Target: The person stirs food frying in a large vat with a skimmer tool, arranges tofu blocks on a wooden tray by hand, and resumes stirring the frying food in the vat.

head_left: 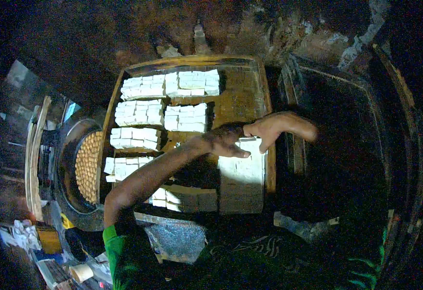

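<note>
Several stacks of small white blocks (141, 112), soft and pale like tofu, sit in rows in a shallow wooden tray (192, 60). At the tray's right side lies a longer white slab (243, 169), lit at its far end and shaded nearer me. My left hand (227, 140) reaches across from the left to the slab's far end, its thumb on the slab's left side; its other fingers are mostly in shadow. Curled over the same far end, my right hand (275, 128) has its thumb along the right edge. Both hands grip there, close together.
Left of the tray stands a round dark pan (66, 159) filled with small round brown pieces (88, 166). Wooden planks (36, 159) lean at the far left. A dark framed panel (337, 130) is on the right. Cluttered items and a pale cup (81, 273) lie at lower left.
</note>
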A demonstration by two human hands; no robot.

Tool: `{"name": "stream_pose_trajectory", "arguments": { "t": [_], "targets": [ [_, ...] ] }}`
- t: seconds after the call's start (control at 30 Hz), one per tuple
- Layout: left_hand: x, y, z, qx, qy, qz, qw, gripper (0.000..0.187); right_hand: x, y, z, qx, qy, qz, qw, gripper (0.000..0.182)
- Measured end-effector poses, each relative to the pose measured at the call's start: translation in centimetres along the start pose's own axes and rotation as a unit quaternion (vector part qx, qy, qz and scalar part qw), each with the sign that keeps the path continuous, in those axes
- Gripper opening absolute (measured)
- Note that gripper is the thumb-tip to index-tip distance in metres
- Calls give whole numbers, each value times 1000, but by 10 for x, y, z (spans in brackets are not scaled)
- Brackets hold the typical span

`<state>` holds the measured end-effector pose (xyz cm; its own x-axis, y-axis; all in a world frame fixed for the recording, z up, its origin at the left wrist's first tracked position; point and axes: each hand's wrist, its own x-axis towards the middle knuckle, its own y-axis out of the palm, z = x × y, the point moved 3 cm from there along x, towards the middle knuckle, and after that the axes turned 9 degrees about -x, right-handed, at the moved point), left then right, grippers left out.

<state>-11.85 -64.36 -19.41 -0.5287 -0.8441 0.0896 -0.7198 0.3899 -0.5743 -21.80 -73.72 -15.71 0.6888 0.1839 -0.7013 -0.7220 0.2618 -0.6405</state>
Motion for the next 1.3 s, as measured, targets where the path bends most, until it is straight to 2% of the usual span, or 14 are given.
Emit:
{"name": "stream_pose_trajectory", "arguments": {
  "t": [0.13,0.2,0.3,0.37,0.4,0.47,0.57,0.67,0.73,0.8,0.87,0.97,1.03,1.3],
  "targets": [
    [-10,8,-15,102,-65,-18,992,71,-6,14,4,42,16,2,999,69],
    [-18,14,-26,175,-102,-37,979,72,-11,23,6,19,-71,-124,990,69],
    [-21,13,-35,231,-103,-90,963,72,-5,45,2,26,-59,-181,981,69],
    [-14,-1,-35,122,-276,77,950,77,7,53,-12,40,-35,-165,985,69],
    [-9,-4,-20,114,-375,144,908,74,4,36,-8,51,-50,-125,990,69],
    [-7,-11,-1,-37,-240,78,967,74,-7,2,3,60,-64,-86,992,69],
    [-8,-26,-38,-118,-220,91,964,76,-6,-3,0,78,-93,14,993,71],
    [-11,-5,-32,-82,-164,101,978,77,-10,4,12,79,-108,36,990,73],
    [-11,3,-34,30,-28,46,998,76,-4,7,20,99,-133,65,984,76],
    [-13,9,-36,78,-42,-29,996,74,-1,9,20,6,-87,78,993,77],
    [-13,3,-32,68,-116,-5,991,73,8,11,5,6,-118,34,992,87],
    [-11,9,-32,54,-106,7,993,72,13,3,8,30,-70,93,993,90],
    [-10,10,-38,56,-102,12,993,72,21,11,10,-30,-14,201,979,89],
    [-20,29,-47,56,-137,20,989,78,8,25,20,4,-28,126,992,82]
  ]
}}
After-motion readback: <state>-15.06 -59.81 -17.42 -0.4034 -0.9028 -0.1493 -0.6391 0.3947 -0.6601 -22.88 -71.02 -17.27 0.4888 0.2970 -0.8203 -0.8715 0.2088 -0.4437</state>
